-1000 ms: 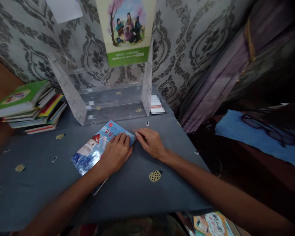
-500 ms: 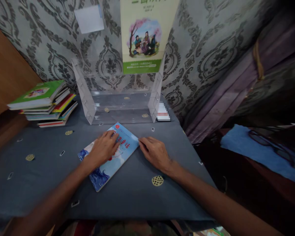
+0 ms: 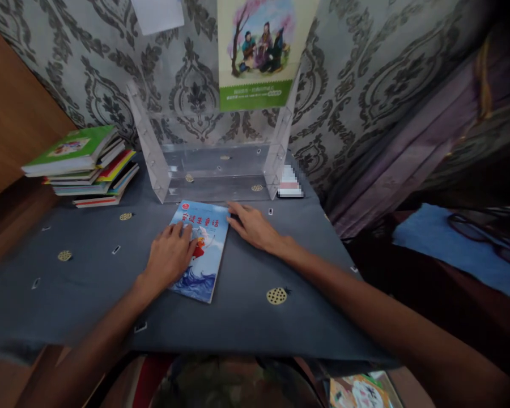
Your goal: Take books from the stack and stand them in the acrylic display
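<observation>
A blue children's book (image 3: pixel 206 266) with red lettering, a small red figure and dark waves lies face up on the cloth-covered table. My left hand (image 3: pixel 170 255) rests flat on its left side, fingers spread over the cover. At the book's upper right corner is my right hand (image 3: pixel 251 225), its fingers extended and apart, the tips by the edge. Just behind the book stands a clear plastic book stand (image 3: pixel 216 187) with stepped sides. A cream and green book (image 3: pixel 257 93) is propped upright at the stand's top rear.
A stack of books (image 3: pixel 85 164) stands at the left rear beside a wooden panel. Right of the stand lies a blurred-out white item (image 3: pixel 289 184). Beyond the table's right edge are a blue cloth (image 3: pixel 433 238) with glasses on it and a purple curtain (image 3: pixel 412 147).
The blue book has turned counterclockwise and now lies nearly straight before the stand. My right hand has shifted up and left with its corner, fingers more extended. The view has tilted down slightly.
</observation>
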The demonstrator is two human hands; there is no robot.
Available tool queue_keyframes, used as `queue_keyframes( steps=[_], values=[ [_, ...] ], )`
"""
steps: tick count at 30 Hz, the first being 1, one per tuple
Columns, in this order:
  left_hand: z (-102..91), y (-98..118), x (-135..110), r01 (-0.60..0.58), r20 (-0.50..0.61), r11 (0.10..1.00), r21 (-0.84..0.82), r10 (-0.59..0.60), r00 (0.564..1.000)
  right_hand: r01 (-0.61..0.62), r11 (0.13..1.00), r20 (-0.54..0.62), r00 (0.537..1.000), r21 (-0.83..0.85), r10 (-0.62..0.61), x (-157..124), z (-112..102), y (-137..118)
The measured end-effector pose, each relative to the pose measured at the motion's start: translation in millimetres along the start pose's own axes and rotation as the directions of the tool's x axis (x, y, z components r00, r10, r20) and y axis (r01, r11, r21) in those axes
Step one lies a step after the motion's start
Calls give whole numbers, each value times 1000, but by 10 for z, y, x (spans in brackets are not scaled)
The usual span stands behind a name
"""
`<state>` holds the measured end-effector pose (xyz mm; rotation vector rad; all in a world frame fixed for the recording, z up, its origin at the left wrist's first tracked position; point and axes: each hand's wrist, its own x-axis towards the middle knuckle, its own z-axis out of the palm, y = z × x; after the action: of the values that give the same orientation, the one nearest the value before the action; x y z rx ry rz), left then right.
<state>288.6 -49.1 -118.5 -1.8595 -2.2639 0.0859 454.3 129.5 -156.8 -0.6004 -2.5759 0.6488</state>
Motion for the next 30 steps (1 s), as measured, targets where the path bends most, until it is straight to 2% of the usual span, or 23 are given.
queue_keyframes(
  steps=[3, 6, 9, 12, 17, 22, 26, 30],
  values=[
    [20, -29, -26, -31, -1, 999, -17, 31, 1000, 19, 1000, -4, 1000, -1, -19, 113, 83, 66],
    [40, -73, -134, -153, -8, 984, -86, 153, 988, 46, 999, -35, 998, -21, -47, 130, 158, 95],
    [32, -104, -314, -302, 6, 940, -157, 306, 952, 61, 997, -31, 998, -39, -62, 110, 184, 87],
    [9, -85, -485, -400, 13, 899, -180, 409, 913, 69, 996, -14, 997, -56, -70, 102, 183, 73],
    [31, 3, -595, -452, -54, 883, -125, 449, 892, 79, 995, -26, 996, -57, -80, 102, 200, 81],
    [65, 25, -616, -517, -157, 856, -24, 507, 847, 99, 990, -17, 995, -99, -101, 89, 210, 97],
    [9, 15, -620, -530, -222, 846, -49, 508, 832, 107, 986, -11, 994, -125, -110, 65, 196, 76],
    [-55, 2, -590, -534, -224, 839, -104, 503, 835, 130, 984, -18, 991, -119, -133, -17, 192, 7]
  ],
)
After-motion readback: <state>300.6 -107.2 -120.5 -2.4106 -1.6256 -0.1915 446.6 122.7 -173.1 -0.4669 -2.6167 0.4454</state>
